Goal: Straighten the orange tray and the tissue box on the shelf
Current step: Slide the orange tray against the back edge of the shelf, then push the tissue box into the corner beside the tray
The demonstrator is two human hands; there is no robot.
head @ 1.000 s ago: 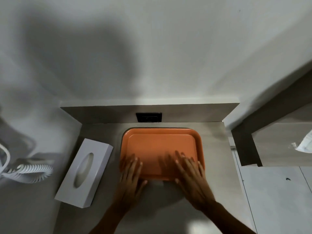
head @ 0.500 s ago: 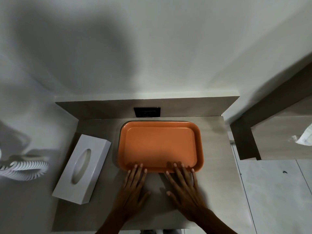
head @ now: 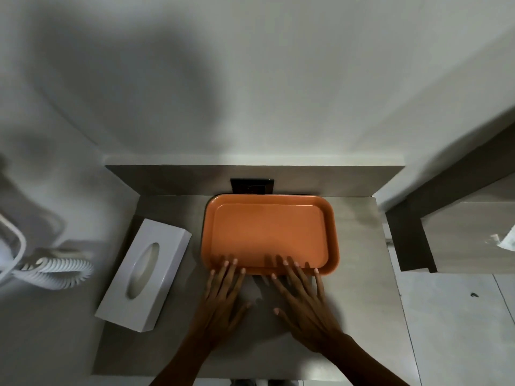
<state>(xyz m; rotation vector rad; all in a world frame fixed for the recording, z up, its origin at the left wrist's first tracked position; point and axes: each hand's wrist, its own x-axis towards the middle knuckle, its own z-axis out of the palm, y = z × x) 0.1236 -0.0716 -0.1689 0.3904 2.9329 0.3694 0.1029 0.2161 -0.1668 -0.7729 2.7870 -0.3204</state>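
Observation:
The empty orange tray (head: 269, 234) lies flat on the grey shelf (head: 359, 288), its far edge against the back panel, square to it. My left hand (head: 223, 298) and my right hand (head: 302, 298) lie flat on the shelf with fingers spread, fingertips touching the tray's near rim. Neither hand holds anything. The white tissue box (head: 145, 271) lies left of the tray, turned at an angle, its oval slot facing up.
A black wall socket (head: 252, 186) sits in the back panel just behind the tray. A white coiled cord (head: 55, 270) hangs at the left of the shelf. A lower wooden surface (head: 471, 235) with crumpled paper (head: 508, 239) stands at the right.
Both hands have slid back from inside the tray to its near rim. The tray now sits closer to the back panel.

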